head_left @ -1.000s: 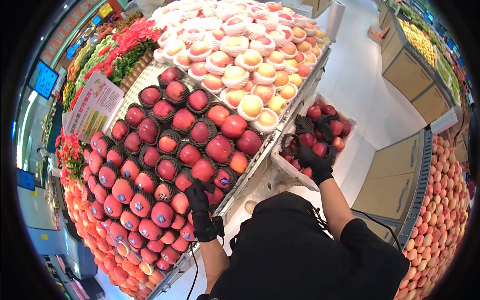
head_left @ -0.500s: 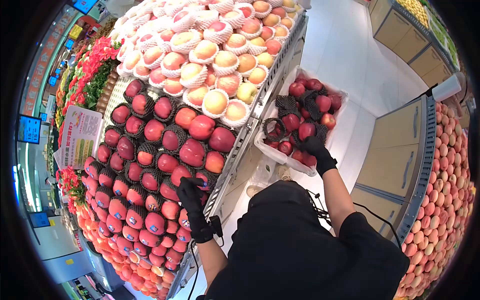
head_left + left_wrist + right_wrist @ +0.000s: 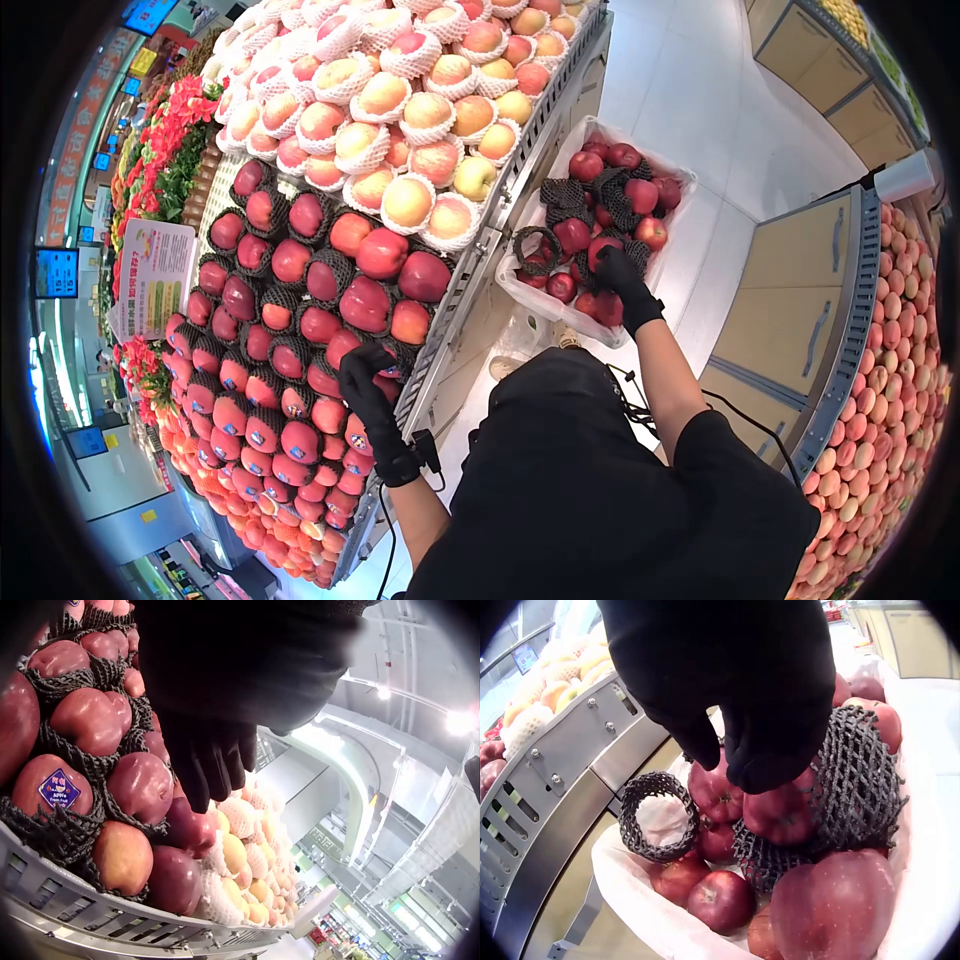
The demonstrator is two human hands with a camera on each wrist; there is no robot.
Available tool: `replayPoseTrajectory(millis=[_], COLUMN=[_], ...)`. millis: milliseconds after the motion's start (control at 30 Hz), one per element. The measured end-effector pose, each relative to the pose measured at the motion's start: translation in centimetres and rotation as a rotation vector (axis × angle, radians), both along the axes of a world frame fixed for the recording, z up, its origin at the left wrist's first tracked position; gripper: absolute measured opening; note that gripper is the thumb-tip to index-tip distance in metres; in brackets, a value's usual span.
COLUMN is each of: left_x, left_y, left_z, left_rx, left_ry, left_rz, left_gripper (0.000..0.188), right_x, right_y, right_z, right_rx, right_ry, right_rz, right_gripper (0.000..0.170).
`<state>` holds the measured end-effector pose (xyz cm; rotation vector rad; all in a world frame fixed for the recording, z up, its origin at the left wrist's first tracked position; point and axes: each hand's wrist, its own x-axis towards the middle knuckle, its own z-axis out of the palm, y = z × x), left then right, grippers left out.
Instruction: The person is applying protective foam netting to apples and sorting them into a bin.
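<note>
My right hand [image 3: 622, 275], in a black glove, reaches down into a lined crate [image 3: 690, 180] of red apples. In the right wrist view its thumb and curled fingers grip the top of a red apple [image 3: 716, 796]; another apple [image 3: 780, 815] sits right at the fingertips. Dark foam nets [image 3: 859, 780] lie among the fruit, with one empty ring-shaped net [image 3: 660, 817] at the near left. My left hand [image 3: 368, 385], also gloved, hovers close over the display's red apples [image 3: 365, 303], its fingers hanging loose and holding nothing.
Pale fruit in white foam nets [image 3: 408, 200] fills the far end of the display. A slotted metal rail [image 3: 440, 340] edges it beside the crate. A sign [image 3: 155, 280] stands at the left. Cabinets [image 3: 790, 280] and peach-like fruit [image 3: 870, 400] are on the right.
My right hand has shifted from the crate's left side toward its middle, onto an apple. My left hand stays over the display apples. The head view has swung a little to the right.
</note>
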<state>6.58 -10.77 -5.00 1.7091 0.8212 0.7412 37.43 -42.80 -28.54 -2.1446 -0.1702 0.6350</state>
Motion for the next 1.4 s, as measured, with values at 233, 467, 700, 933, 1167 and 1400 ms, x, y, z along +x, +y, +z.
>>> replayPoseTrajectory(millis=[233, 467, 700, 933, 1167, 1400], left_x=[-0.2, 0.0, -0.8, -1.2, -2.3, -2.9], left_y=[-1.3, -3.7, -5.0, -5.9, -6.8, -6.9], left_z=[0.3, 0.8, 0.7, 1.7, 1.7, 1.3], left_rx=[0.061, 0.093, 0.038, 0.084, 0.048, 0.038], left_ry=[0.042, 0.148, 0.114, 0.167, 0.148, 0.119], left_rz=[0.028, 0.059, 0.140, 0.116, 0.150, 0.182], left_gripper=[0.040, 0.042, 0.039, 0.042, 0.042, 0.041], right_x=[2.0, 4.1, 4.4, 5.4, 6.3, 6.1], right_y=[1.9, 4.4, 7.4, 9.5, 9.8, 9.2], right_z=[1.7, -2.7, -3.1, -4.8, -6.8, -7.0], right_rx=[0.048, 0.051, -0.117, -0.330, -0.315, -0.386], right_ry=[-0.109, -0.304, -0.577, -0.465, -0.318, -0.371], right_rz=[0.114, 0.080, 0.087, 0.188, 0.221, 0.233], right_gripper=[0.018, 0.013, 0.019, 0.037, 0.067, 0.070])
